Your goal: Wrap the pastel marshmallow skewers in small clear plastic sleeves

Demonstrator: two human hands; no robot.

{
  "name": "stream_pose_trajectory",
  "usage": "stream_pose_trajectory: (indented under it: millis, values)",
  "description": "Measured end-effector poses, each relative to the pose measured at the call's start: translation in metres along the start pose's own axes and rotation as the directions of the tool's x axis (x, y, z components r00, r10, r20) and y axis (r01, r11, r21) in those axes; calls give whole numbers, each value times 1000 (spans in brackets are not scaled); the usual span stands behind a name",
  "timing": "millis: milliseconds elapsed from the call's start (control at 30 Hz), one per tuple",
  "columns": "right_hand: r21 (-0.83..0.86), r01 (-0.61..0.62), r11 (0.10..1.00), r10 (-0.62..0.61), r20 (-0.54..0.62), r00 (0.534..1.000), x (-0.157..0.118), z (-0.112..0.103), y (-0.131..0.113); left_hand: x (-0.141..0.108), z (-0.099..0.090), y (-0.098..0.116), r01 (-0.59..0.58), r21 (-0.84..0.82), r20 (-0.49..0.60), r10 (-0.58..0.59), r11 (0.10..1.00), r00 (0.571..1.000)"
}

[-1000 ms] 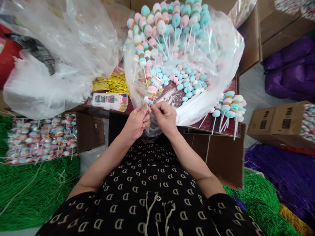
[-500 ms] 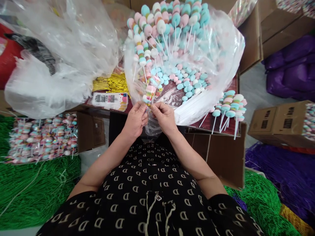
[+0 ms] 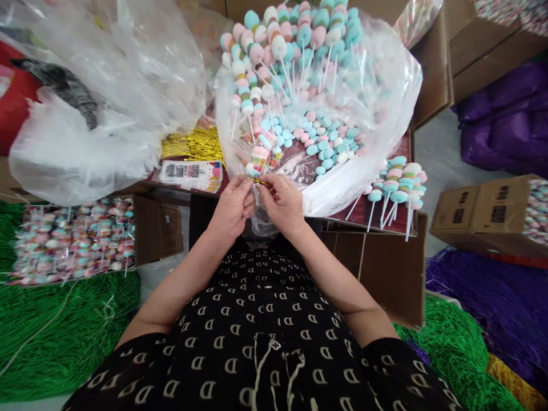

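Observation:
My left hand point(image 3: 232, 209) and my right hand point(image 3: 280, 205) meet at the neck of a clear bag point(image 3: 260, 197), pinching a gold twist tie point(image 3: 260, 182) around it. Inside that bag is a pastel marshmallow skewer point(image 3: 259, 160), its stick hidden by my fingers. Just beyond lies a large clear plastic sheet point(image 3: 385, 114) heaped with pink, white and blue marshmallow skewers point(image 3: 282, 63). A bundle of gold twist ties point(image 3: 192, 147) and a stack of printed cards point(image 3: 191, 174) lie to the left.
Unwrapped skewers point(image 3: 398, 188) lie on a dark red tabletop point(image 3: 368, 220) to my right. A crumpled clear bag point(image 3: 98, 97) fills the left. Wrapped skewers point(image 3: 72, 242), green bead strands point(image 3: 64, 325), purple beads point(image 3: 483, 302) and cardboard boxes point(image 3: 492, 214) surround me.
A gold twist tie now shows between my fingertips at the bag neck. Both hands have risen slightly, and the wrapped skewer leans a little further left.

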State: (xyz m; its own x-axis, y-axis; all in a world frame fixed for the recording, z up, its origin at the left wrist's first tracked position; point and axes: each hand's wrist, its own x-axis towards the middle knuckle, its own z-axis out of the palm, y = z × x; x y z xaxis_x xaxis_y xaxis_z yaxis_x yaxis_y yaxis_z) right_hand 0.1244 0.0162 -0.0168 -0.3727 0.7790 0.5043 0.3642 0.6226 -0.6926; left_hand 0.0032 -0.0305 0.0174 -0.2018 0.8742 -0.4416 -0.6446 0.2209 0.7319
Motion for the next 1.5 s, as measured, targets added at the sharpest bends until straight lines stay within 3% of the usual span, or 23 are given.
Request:
stream_pose_trajectory:
  millis: [300, 467, 633, 767, 833, 967, 1133, 1300, 1500]
  values:
    - [-214, 61, 975, -76, -63, 995, 3, 4, -2, 2, -1, -12, -147, 60, -49, 150, 987, 987]
    - [-315, -28, 949, 39, 27, 999, -2, 8, 1, 2, -2, -14, -125, 63, -56, 129, 990, 990]
    - [-110, -192, 975, 197, 38, 980, 2, 11, 8, 0, 0, -12, -88, 39, -53, 90, 995, 995]
    - [81, -308, 948, 299, 106, 948, 4, 11, 9, 2, 0, -12, -75, 37, -74, 78, 996, 994]
    - [91, -280, 956, 273, 83, 958, 2, 8, 6, 3, 0, -10, -81, 35, -82, 84, 996, 993]
    - [31, -99, 995, 99, -10, 995, -4, 1, -2, 4, -1, -7, -67, 13, -80, 67, 998, 995]
    - [-128, 78, 989, -80, -7, 997, -6, 4, 7, 3, -2, -6, 19, -3, -14, -19, 1000, 1000]
    - [-230, 131, 964, -126, 37, 991, -5, 11, 24, 1, 1, -5, 92, -40, 16, -91, 995, 996]
    - [-246, 183, 952, -166, 87, 982, 4, 7, 28, 1, 6, -1, 79, -37, 24, -78, 996, 997]
